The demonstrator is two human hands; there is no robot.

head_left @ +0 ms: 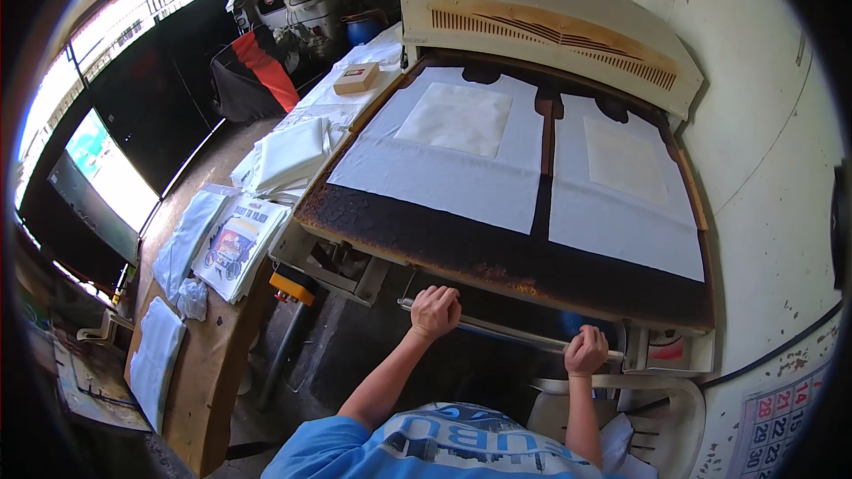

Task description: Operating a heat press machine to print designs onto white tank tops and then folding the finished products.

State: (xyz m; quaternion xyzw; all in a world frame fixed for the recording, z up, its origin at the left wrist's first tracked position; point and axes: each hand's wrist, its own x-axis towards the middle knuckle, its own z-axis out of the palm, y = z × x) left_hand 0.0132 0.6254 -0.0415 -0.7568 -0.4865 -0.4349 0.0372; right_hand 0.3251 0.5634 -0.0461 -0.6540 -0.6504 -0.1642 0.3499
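My left hand (436, 311) is wrapped round the left end of a metal bar (506, 332) at the front of a large heat press. Toward the bar's right end, my right hand (586, 350) grips it too. Beyond the bar lies the dark, scorched press bed (426, 229). Two white shirts lie flat on it side by side, a left shirt (461, 186) and a right shirt (621, 217). Each bears a pale rectangular sheet: a left sheet (455, 118) and a right sheet (624, 155). The cream press hood (550, 31), browned around its vents, stands behind the bed.
Left of the press, a wooden table (209, 381) holds folded white cloth (288, 155), printed sheets (238, 244) and a small cardboard box (357, 78). A yellow control box (293, 285) sits under the press's front left corner. A plastic chair (679, 404) stands at the lower right, beside the wall.
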